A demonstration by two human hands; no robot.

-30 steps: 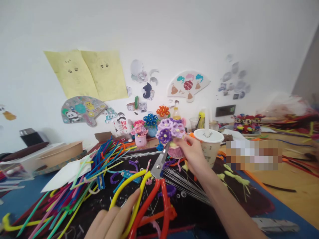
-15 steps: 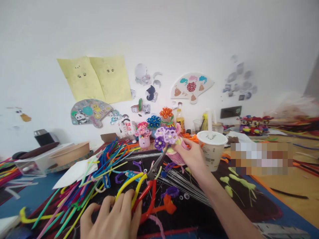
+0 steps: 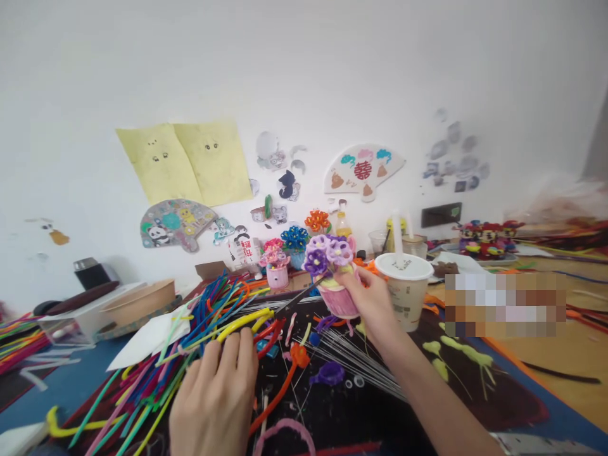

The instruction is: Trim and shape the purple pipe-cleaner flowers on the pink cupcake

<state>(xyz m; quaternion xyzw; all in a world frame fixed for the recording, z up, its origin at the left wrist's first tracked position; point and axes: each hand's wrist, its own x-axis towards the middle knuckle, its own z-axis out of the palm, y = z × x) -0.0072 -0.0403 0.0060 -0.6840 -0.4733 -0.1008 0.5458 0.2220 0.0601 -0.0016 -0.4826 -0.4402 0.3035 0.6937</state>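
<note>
Purple pipe-cleaner flowers [image 3: 327,253] in a pink pot [image 3: 338,303], just right of centre frame, over the dark tabletop [image 3: 503,392]. Right hand [image 3: 375,304] beside the pot, grip closed around its side. Left hand [image 3: 216,396] at lower centre, palm down, grip closed on the red handles of scissors [image 3: 285,310], blade tips just under the flower heads. Lidded cup [image 3: 406,291] just right of the pot; loose pipe cleaners [image 3: 156,367] heaped at lower left.
</note>
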